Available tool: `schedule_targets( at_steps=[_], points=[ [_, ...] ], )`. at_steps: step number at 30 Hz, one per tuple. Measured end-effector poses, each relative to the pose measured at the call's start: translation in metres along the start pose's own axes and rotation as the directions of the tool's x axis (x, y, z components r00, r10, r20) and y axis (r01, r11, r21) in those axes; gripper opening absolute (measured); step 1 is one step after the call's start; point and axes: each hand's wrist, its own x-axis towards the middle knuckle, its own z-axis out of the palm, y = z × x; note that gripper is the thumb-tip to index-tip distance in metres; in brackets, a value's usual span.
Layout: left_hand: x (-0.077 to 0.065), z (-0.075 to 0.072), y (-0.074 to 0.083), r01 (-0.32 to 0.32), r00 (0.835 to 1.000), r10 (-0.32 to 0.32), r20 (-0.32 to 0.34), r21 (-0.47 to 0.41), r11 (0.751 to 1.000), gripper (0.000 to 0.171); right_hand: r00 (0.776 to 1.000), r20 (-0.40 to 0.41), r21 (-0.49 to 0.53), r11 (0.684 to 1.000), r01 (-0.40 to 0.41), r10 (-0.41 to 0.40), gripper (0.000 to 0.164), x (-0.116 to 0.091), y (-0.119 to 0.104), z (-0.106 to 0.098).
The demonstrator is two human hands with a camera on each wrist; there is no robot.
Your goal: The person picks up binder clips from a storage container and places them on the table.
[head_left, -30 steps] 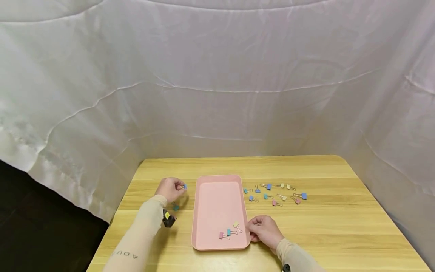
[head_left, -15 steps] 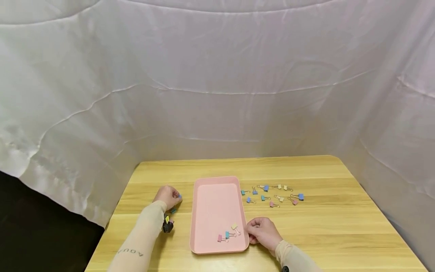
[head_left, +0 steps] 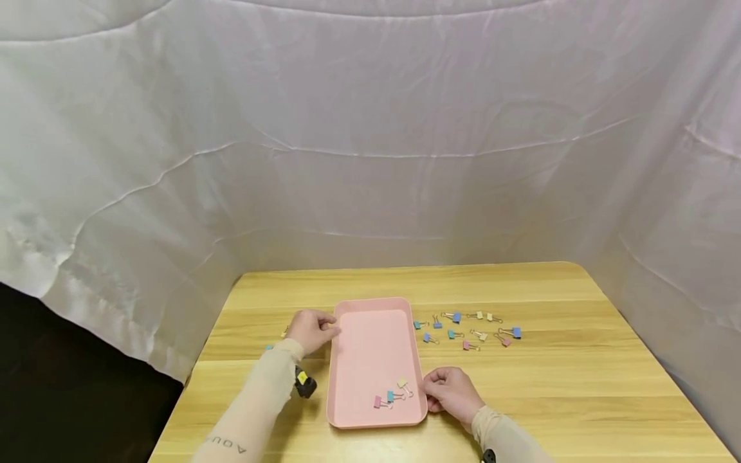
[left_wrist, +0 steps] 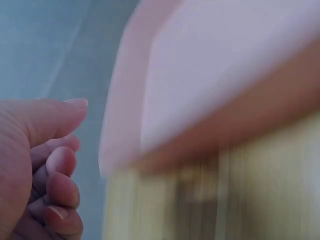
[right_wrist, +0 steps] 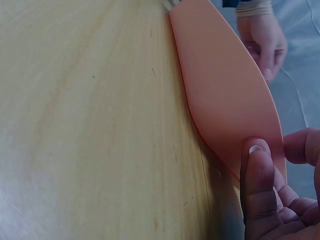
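My left hand (head_left: 312, 330) hovers at the left rim of a pink tray (head_left: 373, 347). In the left wrist view its fingers (left_wrist: 62, 190) are loosely bent, the thumb apart from them, with nothing between. My right hand (head_left: 454, 393) pinches the tray's right rim near the front corner, thumb against the outer wall (right_wrist: 225, 75) and index finger over the edge. Inside the tray, near its front, lie a pink binder clip (head_left: 378, 402), a teal binder clip (head_left: 391, 396) and a yellow binder clip (head_left: 402, 384). Left of the tray, small clips peek out, mostly hidden by my left hand and forearm.
Right of the tray, several binder clips in blue, teal, yellow and pink lie scattered on the wooden table (head_left: 550, 386), among them a large blue clip (head_left: 516, 332) and a pink clip (head_left: 466, 345). A pale curtain (head_left: 370, 193) surrounds the table's back and sides.
My left hand first held a blue binder clip, lowered it to the table left of the tray and let it go, then moved right to the tray's rim. My right hand stays put.
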Motion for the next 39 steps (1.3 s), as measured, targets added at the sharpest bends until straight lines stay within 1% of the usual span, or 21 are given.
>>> schedule_targets(
  at_steps=[2, 4, 6, 8, 11, 13, 16, 18, 21, 24, 26, 28, 34, 39],
  points=[
    [-0.001, 0.011, 0.015, -0.064, 0.997, 0.064, 0.035, 0.007, 0.998, 0.025, 1.000, -0.002, 0.000, 1.000, 0.000, 0.000, 0.016, 0.000, -0.001, 0.000],
    [-0.002, 0.023, 0.028, -0.128, 0.988, 0.126, 0.093, 0.019, 0.992, 0.026, 1.000, -0.003, 0.002, 1.000, 0.000, 0.000, 0.016, 0.001, -0.001, 0.000],
    [-0.003, 0.034, 0.037, -0.183, 0.971, 0.177, 0.161, 0.021, 0.983, 0.026, 1.000, -0.002, 0.004, 1.000, -0.002, 0.002, 0.016, 0.001, -0.002, 0.000],
    [-0.003, 0.044, 0.044, -0.227, 0.952, 0.218, 0.213, 0.018, 0.974, 0.024, 1.000, -0.002, 0.007, 1.000, -0.004, 0.004, 0.016, 0.002, -0.003, 0.000],
    [-0.002, 0.056, 0.051, -0.267, 0.928, 0.258, 0.270, -0.003, 0.964, 0.021, 1.000, -0.002, 0.011, 1.000, -0.004, 0.004, 0.016, 0.002, -0.004, 0.001],
    [-0.001, 0.062, 0.053, -0.295, 0.912, 0.283, 0.297, -0.007, 0.956, 0.019, 1.000, -0.003, 0.012, 1.000, -0.003, 0.003, 0.016, 0.002, -0.004, 0.001],
    [-0.001, 0.071, 0.056, -0.303, 0.890, 0.289, 0.353, -0.016, 0.953, 0.019, 1.000, -0.005, 0.010, 1.000, -0.002, 0.002, 0.015, 0.002, -0.004, 0.002],
    [-0.002, 0.076, 0.059, -0.296, 0.876, 0.279, 0.393, -0.016, 0.955, 0.020, 1.000, -0.008, 0.009, 1.000, -0.003, 0.003, 0.015, 0.002, -0.004, 0.002],
    [-0.004, 0.083, 0.063, -0.286, 0.850, 0.265, 0.455, -0.023, 0.958, 0.024, 1.000, -0.013, 0.011, 1.000, 0.001, -0.001, 0.016, 0.002, -0.004, 0.002],
    [-0.005, 0.090, 0.066, -0.296, 0.823, 0.261, 0.504, -0.012, 0.955, 0.025, 1.000, -0.016, 0.011, 1.000, 0.005, -0.005, 0.018, 0.002, -0.004, 0.002],
    [-0.006, 0.093, 0.067, -0.303, 0.809, 0.258, 0.528, 0.000, 0.953, 0.025, 1.000, -0.016, 0.011, 1.000, 0.005, -0.005, 0.018, 0.002, -0.004, 0.002],
    [-0.006, 0.096, 0.067, -0.312, 0.803, 0.254, 0.539, 0.017, 0.950, 0.025, 1.000, -0.014, 0.009, 1.000, 0.001, -0.001, 0.017, 0.003, -0.004, 0.002],
    [-0.009, 0.101, 0.069, -0.330, 0.792, 0.263, 0.551, 0.023, 0.944, 0.023, 1.000, -0.008, 0.000, 1.000, -0.007, 0.007, 0.016, 0.003, 0.000, 0.001],
    [-0.010, 0.104, 0.071, -0.360, 0.791, 0.274, 0.547, 0.055, 0.931, 0.016, 1.000, -0.013, -0.006, 1.000, -0.006, 0.006, 0.016, 0.003, 0.001, 0.001]
  ],
)
